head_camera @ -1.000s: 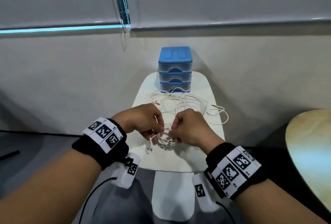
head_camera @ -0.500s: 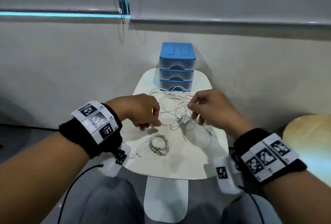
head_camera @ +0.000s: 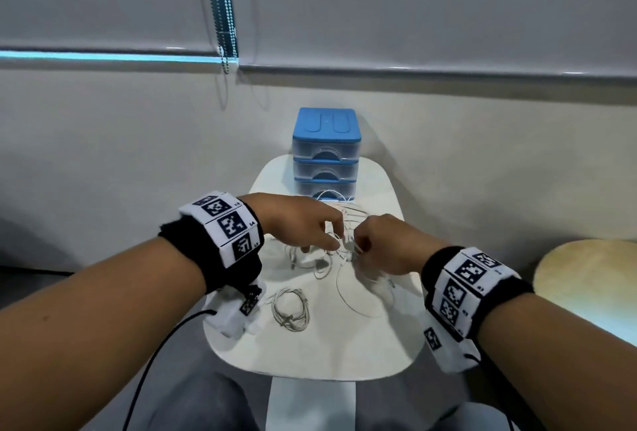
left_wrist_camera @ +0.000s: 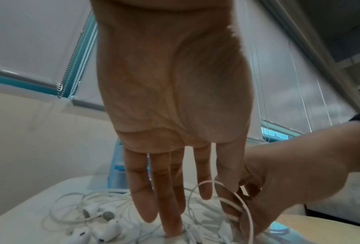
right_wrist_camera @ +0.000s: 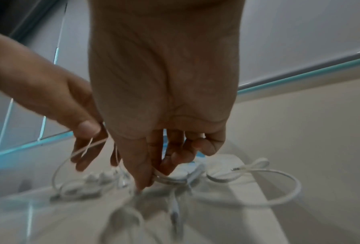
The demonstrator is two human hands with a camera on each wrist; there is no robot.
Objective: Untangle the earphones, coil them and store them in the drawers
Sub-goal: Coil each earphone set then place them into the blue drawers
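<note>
Pinching tangled earphones [head_camera: 339,251], both hands [head_camera: 300,223].

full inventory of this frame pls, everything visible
drawers: 1 unit, three tiers, blue and clear, far end of table, all shut
tangle: 1 heap of earphones, white, mid table, under the hands
coil: 1, white, near left of table
table: 1, white
stool: 1, pale wood, right edge
blind chain: beaded, hangs at window
left hand: pinches a tangle cable
right hand: pinches a tangle cable
wristbands: 2, black with markers
</note>
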